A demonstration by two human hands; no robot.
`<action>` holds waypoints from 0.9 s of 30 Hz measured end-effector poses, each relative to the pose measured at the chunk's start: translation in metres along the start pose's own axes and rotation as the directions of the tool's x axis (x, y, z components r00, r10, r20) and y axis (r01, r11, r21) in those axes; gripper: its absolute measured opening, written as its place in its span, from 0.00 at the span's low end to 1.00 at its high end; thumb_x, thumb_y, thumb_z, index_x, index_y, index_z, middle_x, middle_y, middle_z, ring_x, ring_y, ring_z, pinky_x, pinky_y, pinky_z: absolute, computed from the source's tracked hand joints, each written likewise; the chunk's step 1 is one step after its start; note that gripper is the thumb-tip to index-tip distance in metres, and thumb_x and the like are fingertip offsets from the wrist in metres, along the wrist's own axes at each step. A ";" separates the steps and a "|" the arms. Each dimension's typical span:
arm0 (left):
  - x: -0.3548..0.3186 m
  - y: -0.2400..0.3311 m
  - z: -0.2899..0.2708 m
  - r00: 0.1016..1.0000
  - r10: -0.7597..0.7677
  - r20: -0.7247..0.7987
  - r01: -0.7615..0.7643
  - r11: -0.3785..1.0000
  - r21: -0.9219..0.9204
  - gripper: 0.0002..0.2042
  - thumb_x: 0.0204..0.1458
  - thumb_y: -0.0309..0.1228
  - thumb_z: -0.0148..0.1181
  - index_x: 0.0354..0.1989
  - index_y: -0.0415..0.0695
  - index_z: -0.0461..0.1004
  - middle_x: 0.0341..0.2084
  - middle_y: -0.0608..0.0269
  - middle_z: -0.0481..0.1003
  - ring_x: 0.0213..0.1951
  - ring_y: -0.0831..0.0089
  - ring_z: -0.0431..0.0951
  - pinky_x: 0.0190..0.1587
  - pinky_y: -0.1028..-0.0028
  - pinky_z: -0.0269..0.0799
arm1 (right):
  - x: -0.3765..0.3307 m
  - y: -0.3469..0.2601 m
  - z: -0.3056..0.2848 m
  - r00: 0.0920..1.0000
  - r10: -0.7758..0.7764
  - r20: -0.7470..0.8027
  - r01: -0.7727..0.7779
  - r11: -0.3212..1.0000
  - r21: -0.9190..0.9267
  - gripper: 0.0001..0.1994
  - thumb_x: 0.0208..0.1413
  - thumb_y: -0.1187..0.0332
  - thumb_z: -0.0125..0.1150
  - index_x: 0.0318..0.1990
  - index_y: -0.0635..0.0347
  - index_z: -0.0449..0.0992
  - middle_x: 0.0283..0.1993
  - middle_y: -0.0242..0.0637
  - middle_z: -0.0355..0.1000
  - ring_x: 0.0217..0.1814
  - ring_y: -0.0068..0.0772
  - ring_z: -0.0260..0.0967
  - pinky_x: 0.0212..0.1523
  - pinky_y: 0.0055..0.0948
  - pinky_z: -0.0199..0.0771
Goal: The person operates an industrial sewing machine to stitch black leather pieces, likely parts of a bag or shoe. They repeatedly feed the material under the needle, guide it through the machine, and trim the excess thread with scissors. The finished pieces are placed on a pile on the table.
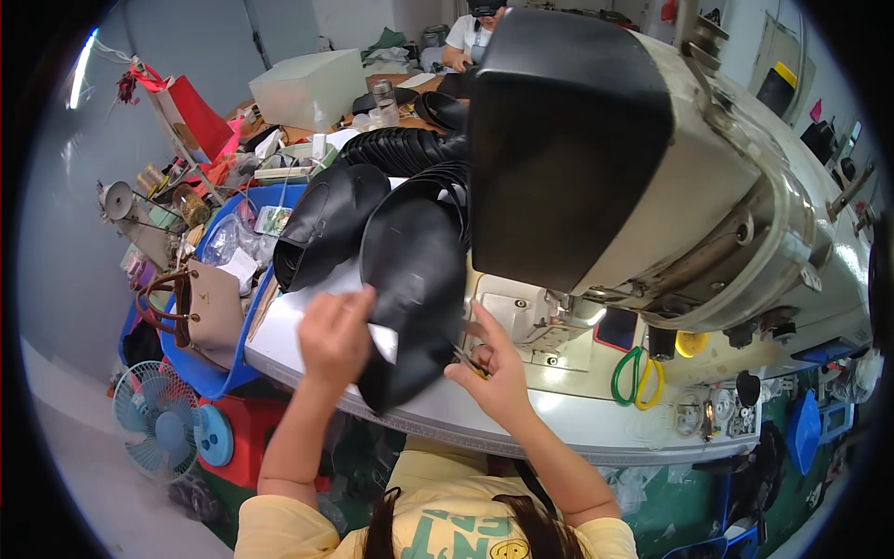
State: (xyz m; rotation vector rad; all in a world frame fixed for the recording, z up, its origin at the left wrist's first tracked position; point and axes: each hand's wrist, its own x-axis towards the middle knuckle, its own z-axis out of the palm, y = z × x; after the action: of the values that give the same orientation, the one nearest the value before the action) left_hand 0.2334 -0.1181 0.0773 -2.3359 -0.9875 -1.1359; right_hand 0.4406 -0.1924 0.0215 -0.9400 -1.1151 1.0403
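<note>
A black leather-like piece (410,270) with a curved outline hangs over the front edge of the white sewing table. My left hand (335,340), blurred by motion, is closed at the piece's left edge and seems to pinch it. On the other side, my right hand (494,368) has small thread snips (472,361) tucked in its fingers. Its thumb and forefinger are apart, close to the right edge of the piece. Right of it stands the sewing machine's big head (577,140), above a metal needle plate (512,307). The lower part of the piece is smeared by motion.
More black pieces (331,210) lie stacked behind. Left are a blue bin (219,373), a beige handbag (214,303) and a fan (158,419). Green-handled scissors (626,377) and a phone (616,328) lie under the machine arm. Another person (461,42) sits at the far table.
</note>
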 end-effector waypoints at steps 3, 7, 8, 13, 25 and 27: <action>0.001 0.044 0.011 0.998 0.063 -0.003 -0.063 0.980 -0.187 0.19 0.30 0.17 0.59 0.38 0.32 0.75 0.28 0.55 0.74 0.29 0.59 0.73 0.31 0.65 0.70 | -0.014 -0.019 -0.020 0.987 -0.081 -0.139 0.083 0.996 0.014 0.37 0.47 0.78 0.67 0.65 0.62 0.56 0.35 0.31 0.72 0.28 0.13 0.60 0.31 0.15 0.62; 0.003 0.076 0.037 0.989 0.114 -0.089 -0.141 0.898 -0.416 0.21 0.26 0.16 0.57 0.37 0.32 0.76 0.36 0.49 0.76 0.35 0.55 0.77 0.37 0.65 0.75 | -0.037 -0.042 -0.071 0.975 -0.103 -0.198 0.048 0.963 -0.266 0.25 0.50 0.78 0.65 0.57 0.65 0.68 0.27 0.23 0.67 0.25 0.11 0.55 0.26 0.13 0.55; 0.002 0.083 0.045 0.986 0.125 -0.109 -0.161 0.875 -0.457 0.21 0.26 0.16 0.57 0.36 0.32 0.76 0.37 0.48 0.76 0.36 0.54 0.78 0.37 0.65 0.76 | -0.042 -0.047 -0.080 0.977 -0.075 -0.200 0.015 0.958 -0.287 0.21 0.50 0.78 0.65 0.53 0.66 0.72 0.28 0.22 0.66 0.25 0.11 0.54 0.25 0.14 0.53; 0.025 0.112 0.084 0.979 0.099 -0.179 -0.183 0.812 -0.554 0.14 0.34 0.16 0.61 0.35 0.34 0.76 0.36 0.53 0.77 0.38 0.59 0.79 0.37 0.68 0.77 | -0.049 -0.061 -0.105 0.931 0.033 -0.363 -0.091 0.985 -0.143 0.17 0.50 0.74 0.65 0.48 0.69 0.75 0.34 0.25 0.68 0.30 0.12 0.57 0.31 0.14 0.57; 0.033 0.107 0.113 0.996 0.076 -0.053 -0.091 0.708 -0.700 0.14 0.36 0.17 0.62 0.36 0.37 0.77 0.35 0.54 0.77 0.37 0.59 0.78 0.37 0.67 0.75 | -0.041 -0.028 -0.121 0.923 -0.030 -0.383 -0.013 0.994 -0.108 0.19 0.53 0.72 0.64 0.53 0.65 0.73 0.40 0.27 0.70 0.36 0.12 0.62 0.36 0.12 0.60; 0.035 0.109 0.113 0.999 0.044 -0.032 -0.053 0.687 -0.724 0.14 0.36 0.17 0.62 0.35 0.37 0.77 0.35 0.55 0.77 0.37 0.60 0.78 0.37 0.67 0.75 | -0.037 -0.031 -0.119 0.922 -0.036 -0.385 0.004 0.997 -0.083 0.19 0.53 0.72 0.64 0.53 0.65 0.73 0.41 0.27 0.70 0.37 0.13 0.63 0.37 0.12 0.61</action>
State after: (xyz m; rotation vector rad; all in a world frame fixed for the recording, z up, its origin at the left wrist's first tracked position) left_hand 0.3885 -0.1125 0.0340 -2.9115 -0.4846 -1.7635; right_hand 0.5583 -0.2447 0.0192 -1.1398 -0.8371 0.7527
